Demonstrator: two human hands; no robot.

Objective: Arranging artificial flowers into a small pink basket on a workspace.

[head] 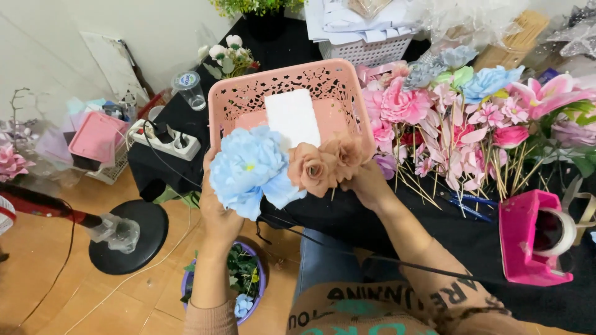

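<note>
Left hand (218, 208): closed around the blue flower (249, 169)
Right hand (367, 185): pinching the tan roses (326, 164)
Far: pink basket (236, 93)

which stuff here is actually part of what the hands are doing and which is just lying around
In use:
- large blue flower, held by the left hand
- tan roses, held by the right hand
- pink basket with white foam block, right behind the flowers

Lying about:
- pile of loose flowers
- pink tape dispenser
- power strip
- plastic cup
- blue pliers
</note>
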